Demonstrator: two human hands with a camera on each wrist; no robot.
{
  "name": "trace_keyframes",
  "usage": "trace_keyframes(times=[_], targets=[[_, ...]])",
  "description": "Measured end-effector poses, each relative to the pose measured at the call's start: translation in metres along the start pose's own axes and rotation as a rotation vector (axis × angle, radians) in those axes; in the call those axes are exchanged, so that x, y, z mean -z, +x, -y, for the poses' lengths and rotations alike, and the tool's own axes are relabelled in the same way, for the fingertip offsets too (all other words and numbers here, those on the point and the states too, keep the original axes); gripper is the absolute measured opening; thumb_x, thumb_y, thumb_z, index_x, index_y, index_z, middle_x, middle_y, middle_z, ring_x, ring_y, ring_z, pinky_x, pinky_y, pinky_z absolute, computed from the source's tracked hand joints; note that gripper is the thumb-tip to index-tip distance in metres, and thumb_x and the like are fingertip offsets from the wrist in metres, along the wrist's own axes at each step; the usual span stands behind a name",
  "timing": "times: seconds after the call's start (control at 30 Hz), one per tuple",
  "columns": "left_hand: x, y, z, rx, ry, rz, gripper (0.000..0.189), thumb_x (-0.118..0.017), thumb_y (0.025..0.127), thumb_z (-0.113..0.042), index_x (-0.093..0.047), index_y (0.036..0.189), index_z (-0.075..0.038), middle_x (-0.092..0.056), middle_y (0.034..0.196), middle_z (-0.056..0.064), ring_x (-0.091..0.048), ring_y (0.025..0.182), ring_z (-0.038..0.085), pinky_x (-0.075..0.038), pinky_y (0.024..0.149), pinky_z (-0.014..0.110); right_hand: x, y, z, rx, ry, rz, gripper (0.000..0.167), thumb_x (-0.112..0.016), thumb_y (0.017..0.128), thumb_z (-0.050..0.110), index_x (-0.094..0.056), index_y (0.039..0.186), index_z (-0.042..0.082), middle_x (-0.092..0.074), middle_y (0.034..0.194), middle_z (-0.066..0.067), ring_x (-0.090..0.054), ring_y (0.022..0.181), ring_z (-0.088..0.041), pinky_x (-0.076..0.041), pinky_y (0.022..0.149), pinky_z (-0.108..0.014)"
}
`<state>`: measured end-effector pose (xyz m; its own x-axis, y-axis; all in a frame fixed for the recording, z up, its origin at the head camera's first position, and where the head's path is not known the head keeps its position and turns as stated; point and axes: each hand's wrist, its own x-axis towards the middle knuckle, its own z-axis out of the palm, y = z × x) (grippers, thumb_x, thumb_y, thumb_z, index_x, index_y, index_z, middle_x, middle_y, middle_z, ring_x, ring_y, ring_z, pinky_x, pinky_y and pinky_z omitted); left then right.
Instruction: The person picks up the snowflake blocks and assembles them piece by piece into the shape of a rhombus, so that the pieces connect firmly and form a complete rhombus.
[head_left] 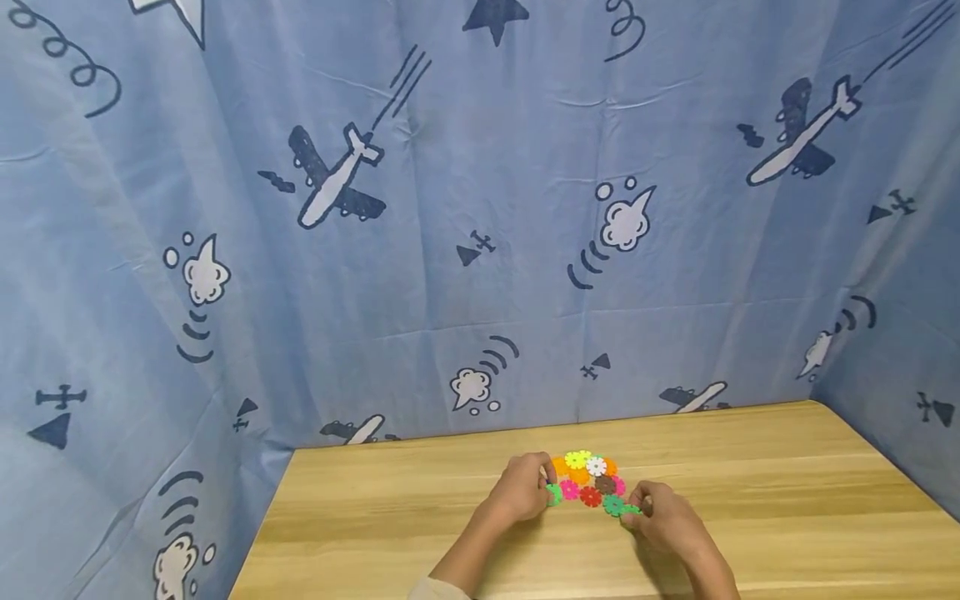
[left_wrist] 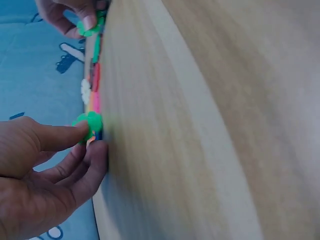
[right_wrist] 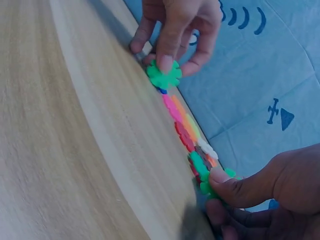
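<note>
- Pinching at both ends of a row of notched discs; both hands clamped, no slack visible.
- Left hand (head_left: 523,487): thumb and fingers on the light green disc (head_left: 554,495), left end of the near row. It shows more face-on than its neighbours in the left wrist view, so probably tilted.
- Right hand (head_left: 663,517): thumb and fingers on the green disc (head_left: 632,511), right end, next to the teal disc (head_left: 613,505).
- Between the hands: pink disc (head_left: 570,489), red disc (head_left: 591,497); behind them brown disc (head_left: 604,485), white disc (head_left: 596,466), yellow disc (head_left: 577,459). All low over the table (head_left: 375,517); can't tell if every one touches it.
- Slotted or merely overlapping? Can't tell for each joint.
- Main risk: uneven pull between hands pops a shallow joint mid-row, likely around red/teal.
- Twisting the tilted end disc could lever its neighbour loose.
- Pressing with notches misaligned may bend a rim or skid the whole cluster.
- Fingers cover both end joints, so a half-seated slot could go unnoticed.
</note>
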<state>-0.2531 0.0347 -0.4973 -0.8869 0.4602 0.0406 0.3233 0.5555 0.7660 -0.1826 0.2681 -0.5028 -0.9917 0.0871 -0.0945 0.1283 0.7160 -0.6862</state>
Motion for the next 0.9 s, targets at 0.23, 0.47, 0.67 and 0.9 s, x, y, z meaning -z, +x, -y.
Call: trace_keyframes(times=[0.23, 0.47, 0.67, 0.9], targets=[[0.011, -0.018, 0.005, 0.057, -0.23, -0.035, 0.012, -0.075, 0.092, 0.009, -0.074, 0.089, -0.002, -0.064, 0.072, 0.004, -0.064, 0.058, 0.011, -0.053, 0.052, 0.022, 0.004, 0.001, 0.003, -0.057, 0.109, 0.05, 0.016, -0.074, 0.095, -0.003, -0.06, 0.097, 0.003, -0.071, 0.08, -0.006, -0.065, 0.072, -0.017, -0.049, 0.063, -0.027], [0.03, -0.041, 0.006, 0.138, -0.464, -0.069, 0.013, -0.074, 0.09, 0.01, -0.075, 0.093, -0.003, -0.064, 0.08, 0.003, -0.074, 0.062, 0.019, -0.066, 0.062, 0.035, 0.006, 0.005, 0.006, -0.081, 0.122, 0.059, 0.016, -0.072, 0.094, -0.007, -0.063, 0.103, 0.002, -0.074, 0.084, -0.008, -0.065, 0.076, -0.019, -0.049, 0.064, -0.028], [0.05, -0.059, 0.004, 0.115, -0.579, -0.102, 0.012, -0.071, 0.092, 0.011, -0.074, 0.101, 0.004, -0.063, 0.087, 0.006, -0.08, 0.072, 0.027, -0.068, 0.072, 0.043, 0.007, 0.005, 0.015, -0.007, 0.191, 0.041, 0.017, -0.071, 0.093, -0.01, -0.066, 0.107, -0.002, -0.071, 0.099, -0.016, -0.068, 0.083, -0.019, -0.057, 0.064, -0.027], [0.066, -0.075, 0.004, 0.099, -0.666, -0.132, 0.015, -0.07, 0.096, 0.007, -0.072, 0.111, 0.008, -0.066, 0.099, 0.013, -0.082, 0.083, 0.031, -0.068, 0.082, 0.045, 0.006, 0.001, 0.035, 0.046, 0.221, 0.033, 0.02, -0.071, 0.093, -0.008, -0.07, 0.111, 0.001, -0.064, 0.112, -0.021, -0.069, 0.074, -0.022, -0.054, 0.059, -0.026]])
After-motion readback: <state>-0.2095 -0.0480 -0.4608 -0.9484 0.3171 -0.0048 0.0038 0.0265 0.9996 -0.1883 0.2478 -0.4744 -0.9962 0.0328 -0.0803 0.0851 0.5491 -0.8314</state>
